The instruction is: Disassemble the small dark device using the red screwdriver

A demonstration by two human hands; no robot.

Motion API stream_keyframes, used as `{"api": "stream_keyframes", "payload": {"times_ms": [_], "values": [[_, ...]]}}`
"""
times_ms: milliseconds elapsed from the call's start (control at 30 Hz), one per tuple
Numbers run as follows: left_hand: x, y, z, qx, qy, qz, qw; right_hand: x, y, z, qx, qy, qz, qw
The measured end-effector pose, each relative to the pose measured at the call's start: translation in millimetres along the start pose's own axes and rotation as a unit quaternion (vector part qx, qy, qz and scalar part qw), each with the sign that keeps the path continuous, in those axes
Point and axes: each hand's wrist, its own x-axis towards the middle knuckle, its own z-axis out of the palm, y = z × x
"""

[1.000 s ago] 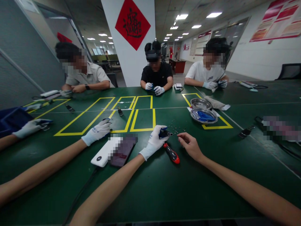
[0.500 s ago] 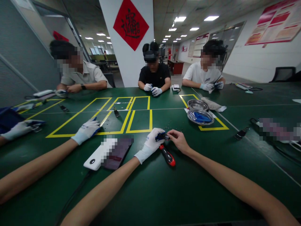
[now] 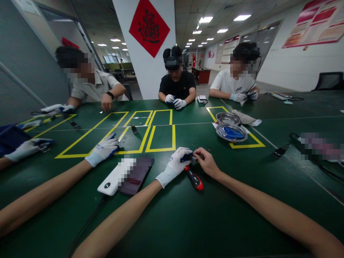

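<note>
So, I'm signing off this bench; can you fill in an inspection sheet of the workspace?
Surface: green table, marked with yellow tape.
Job items: small dark part; red-and-black handle and small loose bits nearby.
Clutter: phone beside white device; two metal bowls, one holding something blue.
Grip: gloved left hand holds the part; bare right hand at its end, hold unclear.
Cables: dark cable at the white device; more at right.
Surroundings: three people opposite; another person's gloved hands at left.
</note>
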Motion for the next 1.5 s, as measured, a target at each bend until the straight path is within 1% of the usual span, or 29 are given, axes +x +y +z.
{"api": "stream_keyframes", "payload": {"times_ms": [233, 367, 600, 733, 1000, 1200, 1500], "values": [[-1, -3, 2.4, 0.005, 0.003, 0.011, 1.000, 0, 5, 1, -0.007, 0.003, -0.008, 1.000], [0, -3, 2.2, -0.001, -0.003, 0.011, 1.000, 0, 6, 1, -0.003, -0.004, 0.001, 1.000], [-1, 1, 1.1, -0.026, -0.010, -0.004, 1.000, -1, 1, 2, 0.062, -0.017, 0.034, 0.997], [-1, 2, 0.8, -0.042, -0.013, -0.023, 0.999, -3, -1, 2, 0.077, 0.006, 0.037, 0.996], [1, 14, -1.9, -0.073, -0.032, -0.064, 0.995, -5, -3, 0, 0.032, 0.030, 0.021, 0.999], [-1, 15, -1.8, -0.072, -0.049, -0.074, 0.993, -7, 2, 1, -0.039, 0.056, -0.010, 0.998], [-2, 19, -5.0, -0.042, -0.089, -0.085, 0.991, -11, -4, -4, -0.117, 0.043, -0.061, 0.990]]}}
